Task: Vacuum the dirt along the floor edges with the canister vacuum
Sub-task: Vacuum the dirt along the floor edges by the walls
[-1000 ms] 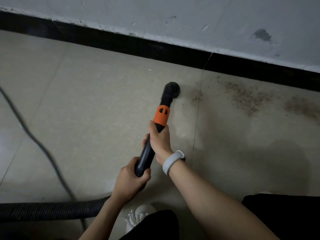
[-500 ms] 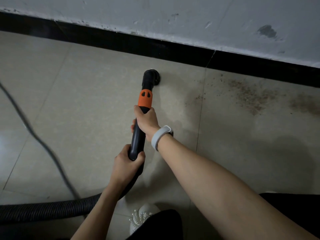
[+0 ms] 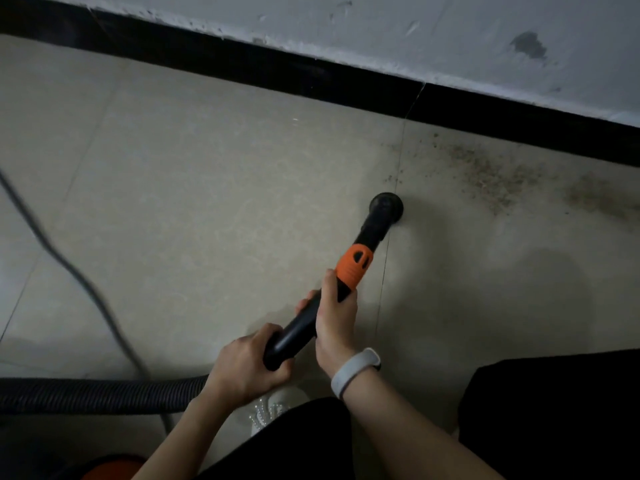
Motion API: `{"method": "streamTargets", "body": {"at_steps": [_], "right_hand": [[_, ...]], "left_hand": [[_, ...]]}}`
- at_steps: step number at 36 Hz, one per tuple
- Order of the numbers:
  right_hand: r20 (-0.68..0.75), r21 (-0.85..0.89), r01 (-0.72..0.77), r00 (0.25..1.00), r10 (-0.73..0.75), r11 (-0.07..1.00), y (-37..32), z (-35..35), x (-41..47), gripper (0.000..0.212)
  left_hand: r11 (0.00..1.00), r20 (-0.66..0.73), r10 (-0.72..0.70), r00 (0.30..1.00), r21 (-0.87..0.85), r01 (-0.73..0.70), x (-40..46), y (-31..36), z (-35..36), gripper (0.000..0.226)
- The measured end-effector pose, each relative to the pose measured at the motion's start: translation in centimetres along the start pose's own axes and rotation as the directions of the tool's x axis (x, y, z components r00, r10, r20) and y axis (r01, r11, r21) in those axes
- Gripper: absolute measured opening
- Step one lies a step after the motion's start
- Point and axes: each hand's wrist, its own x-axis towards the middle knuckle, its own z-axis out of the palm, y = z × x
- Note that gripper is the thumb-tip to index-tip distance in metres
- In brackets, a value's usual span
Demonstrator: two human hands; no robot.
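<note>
Both our left hand (image 3: 247, 363) and right hand (image 3: 335, 315) grip the wand (image 3: 311, 322); its nozzle (image 3: 386, 206) has swung right, nearing the dirt (image 3: 491, 178).

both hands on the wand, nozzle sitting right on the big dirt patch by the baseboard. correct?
Not quite. The head view shows the nozzle on bare tile short of the dirt patch, which lies to its right along the baseboard. The rest holds: the left hand and right hand both grip the wand.
</note>
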Motion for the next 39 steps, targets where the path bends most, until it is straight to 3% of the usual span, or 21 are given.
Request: {"method": "streamTargets", "body": {"at_steps": [3,7,12,18,23,27,34,39], "right_hand": [[0.011,-0.007,-0.018,1.0,0.018,1.0,0.4,1.0,-0.2,0.021],[0.127,-0.064,-0.046,0.991,0.054,0.997,0.3,3.3,-0.2,0.018],[0.239,-0.134,-0.076,0.965,0.106,0.988,-0.6,4.9,0.1,0.022],[0.191,-0.122,-0.105,0.973,0.127,0.987,-2.6,3.7,0.3,0.022],[0.108,-0.065,-0.126,0.985,0.132,0.99,-3.6,0.9,0.4,0.024],[0.149,-0.12,-0.149,0.975,0.166,0.981,-4.2,-0.6,0.4,0.028],[0.256,-0.199,-0.224,0.928,0.272,0.954,-5.2,-1.2,1.0,0.041],[0.232,-0.146,-0.256,0.93,0.284,0.956,-6.7,-1.3,1.5,0.049]], "left_hand": [[0.999,-0.044,-0.045,0.998,-0.032,0.043,-0.6,-0.7,-0.3,0.063],[0.985,-0.098,-0.138,0.986,-0.117,0.126,-1.0,-1.2,-0.7,0.053],[0.975,-0.143,-0.206,0.968,-0.116,0.19,-0.4,-1.1,-1.3,0.059],[0.984,-0.098,-0.175,0.98,-0.045,0.171,0.6,0.9,-1.9,0.063],[0.992,0.028,-0.125,0.992,-0.001,0.126,0.6,2.7,-1.9,0.06],[0.989,0.098,-0.148,0.984,0.033,0.145,0.4,4.3,-1.9,0.054],[0.958,0.03,-0.286,0.958,-0.003,0.286,-0.2,7.0,-1.5,0.063],[0.937,-0.001,-0.348,0.938,0.023,0.348,-0.4,8.2,-1.5,0.048]]}}
